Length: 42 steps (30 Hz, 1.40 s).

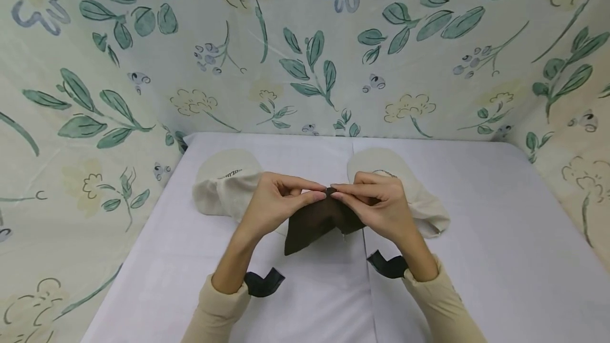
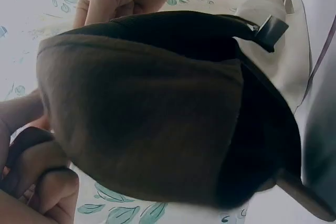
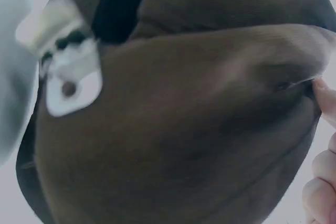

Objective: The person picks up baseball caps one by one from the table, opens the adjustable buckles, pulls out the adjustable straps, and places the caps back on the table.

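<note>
Both hands hold up a dark brown cap (image 1: 310, 226) above the middle of the table. My left hand (image 1: 270, 204) pinches its upper edge between thumb and fingers. Close beside it, my right hand (image 1: 383, 202) pinches the same edge, fingertips almost meeting. The cap hangs down below the fingers. From the left wrist, the cap (image 2: 136, 114) shows its curved panel and dark hollow inside. A white tag (image 3: 73, 90) with a dark dot is seen blurred against the brown cloth in the right wrist view.
Behind the left hand lies a beige cap (image 1: 209, 192) with dark lettering. Another beige cap (image 1: 431, 210) lies behind the right hand. A white cloth with a lengthwise seam covers the table (image 1: 500, 237). Floral fabric (image 1: 305, 25) hangs at the back and sides.
</note>
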Motion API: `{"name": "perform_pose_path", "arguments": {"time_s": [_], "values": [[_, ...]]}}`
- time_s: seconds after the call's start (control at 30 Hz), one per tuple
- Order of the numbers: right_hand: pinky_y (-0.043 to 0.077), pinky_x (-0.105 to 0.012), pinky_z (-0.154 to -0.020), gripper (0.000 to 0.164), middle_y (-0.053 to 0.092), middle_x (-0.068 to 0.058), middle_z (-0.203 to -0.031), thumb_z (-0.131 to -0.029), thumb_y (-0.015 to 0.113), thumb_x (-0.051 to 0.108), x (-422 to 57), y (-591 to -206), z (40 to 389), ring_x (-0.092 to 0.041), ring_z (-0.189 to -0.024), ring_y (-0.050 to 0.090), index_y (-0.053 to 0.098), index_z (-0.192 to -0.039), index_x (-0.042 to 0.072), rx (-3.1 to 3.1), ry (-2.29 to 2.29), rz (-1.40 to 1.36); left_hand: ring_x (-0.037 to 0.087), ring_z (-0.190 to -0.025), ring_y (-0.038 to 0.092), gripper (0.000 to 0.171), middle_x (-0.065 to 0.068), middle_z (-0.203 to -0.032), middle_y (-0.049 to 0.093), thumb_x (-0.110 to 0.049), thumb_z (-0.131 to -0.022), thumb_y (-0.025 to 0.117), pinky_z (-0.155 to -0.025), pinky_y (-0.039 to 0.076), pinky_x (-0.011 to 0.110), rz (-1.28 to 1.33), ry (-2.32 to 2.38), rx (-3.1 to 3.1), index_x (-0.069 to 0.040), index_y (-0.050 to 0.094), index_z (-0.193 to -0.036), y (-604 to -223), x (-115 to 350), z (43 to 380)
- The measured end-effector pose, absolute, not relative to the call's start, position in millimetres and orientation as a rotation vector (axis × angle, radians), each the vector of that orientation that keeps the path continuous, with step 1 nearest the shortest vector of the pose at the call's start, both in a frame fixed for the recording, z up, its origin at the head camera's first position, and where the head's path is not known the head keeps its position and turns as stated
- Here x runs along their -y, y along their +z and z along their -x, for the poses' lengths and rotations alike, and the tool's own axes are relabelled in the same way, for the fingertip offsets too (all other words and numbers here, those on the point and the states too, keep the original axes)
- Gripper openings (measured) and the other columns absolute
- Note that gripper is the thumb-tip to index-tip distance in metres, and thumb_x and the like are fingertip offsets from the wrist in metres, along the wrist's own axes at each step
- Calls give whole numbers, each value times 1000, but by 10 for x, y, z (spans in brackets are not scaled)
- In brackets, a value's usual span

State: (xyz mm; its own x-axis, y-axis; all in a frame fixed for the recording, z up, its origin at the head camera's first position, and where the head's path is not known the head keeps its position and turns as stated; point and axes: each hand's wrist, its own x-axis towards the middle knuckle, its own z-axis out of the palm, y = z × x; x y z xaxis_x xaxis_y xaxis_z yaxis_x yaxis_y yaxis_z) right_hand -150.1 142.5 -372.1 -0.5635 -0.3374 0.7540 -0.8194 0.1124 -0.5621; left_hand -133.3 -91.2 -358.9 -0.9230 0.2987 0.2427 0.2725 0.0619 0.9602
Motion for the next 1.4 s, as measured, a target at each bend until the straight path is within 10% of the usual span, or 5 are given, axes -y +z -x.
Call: {"name": "perform_pose_path", "arguments": {"time_s": [0.8,0.93,1.4], "values": [[24,-19,-48,31,35,5,-58,-73,86,-14,-1400,-3802,1554,-3,-53,31,84,-98,4,2014,1570,-1124,7,-52,28,9,4,-51,51,-1,-88,80,-49,24,22,-760,2125,-2268,1,82,-97,-3656,983,1410],[25,-22,-46,26,35,4,-60,-78,83,-13,-1440,-3844,1588,-8,-53,32,83,-98,4,2124,1725,-1091,7,-53,30,9,10,-65,70,0,-89,79,-51,29,20,-743,2132,-2258,2,82,-98,-3672,1031,1444],[22,-29,-48,12,32,4,-59,-85,80,-6,-1316,-3933,1620,-9,-55,30,81,-97,-4,2195,1929,-835,7,-66,60,8,15,-91,80,-2,-89,79,-65,51,17,-641,2122,-2307,-1,83,-96,-3651,1121,1497]]}}
